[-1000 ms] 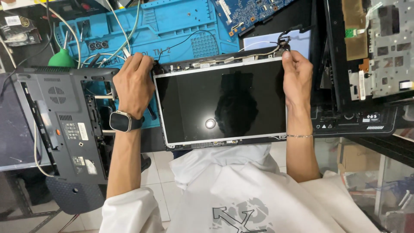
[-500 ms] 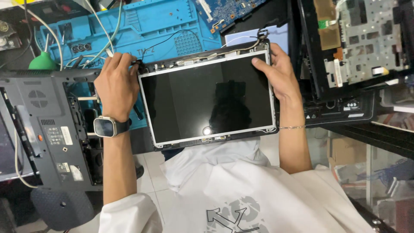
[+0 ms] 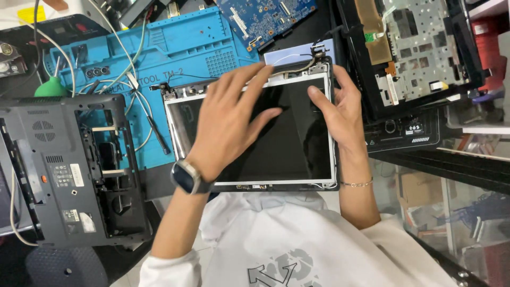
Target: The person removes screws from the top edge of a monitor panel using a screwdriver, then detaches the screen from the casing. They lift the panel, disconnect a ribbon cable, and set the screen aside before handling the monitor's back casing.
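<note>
A bare laptop screen panel with a black glass face and thin metal frame lies in front of me, partly on a blue work mat. My left hand, with a dark smartwatch on the wrist, reaches across the glass, fingers spread toward the panel's top edge. My right hand rests on the panel's right side, thumb on the glass and fingers at the frame's top right corner near the hinge and thin cable.
An opened grey laptop bottom case lies at the left. A blue circuit board sits at the top, another stripped laptop chassis at the right. White cables and a green blower bulb lie on the mat.
My left hand left the panel's top left corner and moved right over the glass. The right hand stayed at the right edge. The view shifted and the panel's left frame is uncovered.
</note>
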